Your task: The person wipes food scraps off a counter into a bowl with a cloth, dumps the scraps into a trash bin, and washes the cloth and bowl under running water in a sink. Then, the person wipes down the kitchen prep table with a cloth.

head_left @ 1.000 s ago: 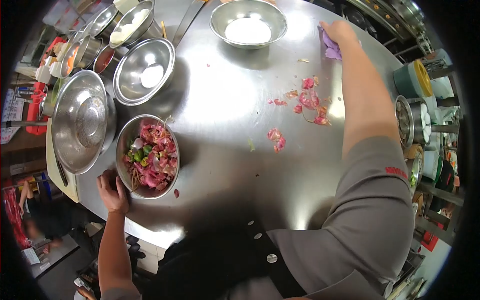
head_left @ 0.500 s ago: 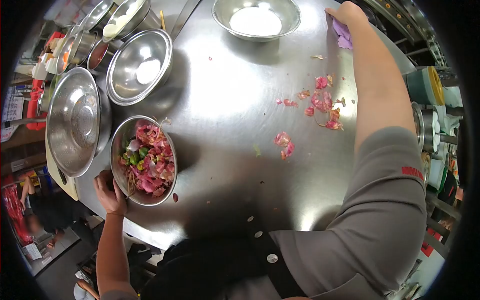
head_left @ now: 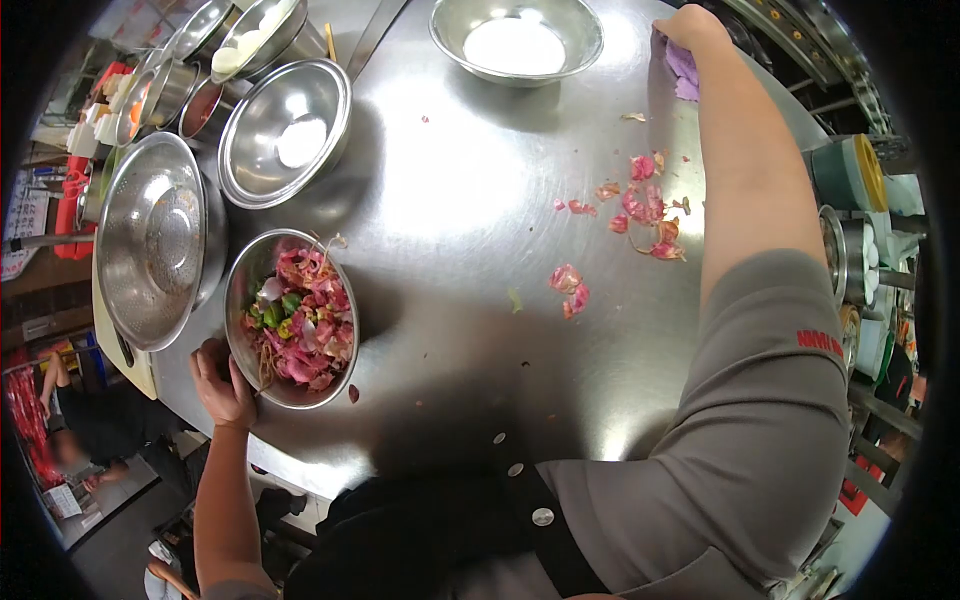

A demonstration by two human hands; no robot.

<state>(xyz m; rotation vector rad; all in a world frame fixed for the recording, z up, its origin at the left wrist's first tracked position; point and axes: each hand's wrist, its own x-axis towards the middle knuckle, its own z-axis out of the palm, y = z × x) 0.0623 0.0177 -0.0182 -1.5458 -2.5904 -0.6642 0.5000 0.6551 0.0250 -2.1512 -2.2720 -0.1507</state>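
Observation:
My left hand (head_left: 224, 392) is at the near left side of a steel bowl (head_left: 342, 385), its thumb against the rim and its fingers around the outside wall. Pink shallot skins (head_left: 305, 350) and some green trimmings (head_left: 283, 309) fill the bowl. At the far right edge of the steel table (head_left: 450, 240), my right arm is stretched out and my right hand (head_left: 692, 27) is closed over a purple cloth (head_left: 682, 72). My fingertips there are partly hidden. Between the hands, loose pink skins (head_left: 645, 205) lie scattered on the metal, with a smaller clump (head_left: 570, 290) nearer me.
An empty steel bowl (head_left: 517, 72) stands at the back, another bowl (head_left: 225, 170) at left. A large perforated steel basin (head_left: 110, 240) sits beside a cutting board (head_left: 135, 368). A knife blade (head_left: 375, 40) lies behind. Another person (head_left: 110, 410) is at the lower left.
The whole view has shifted very slightly. My left hand stays at the bowl and my right hand stays on the cloth; the scattered skins lie as before.

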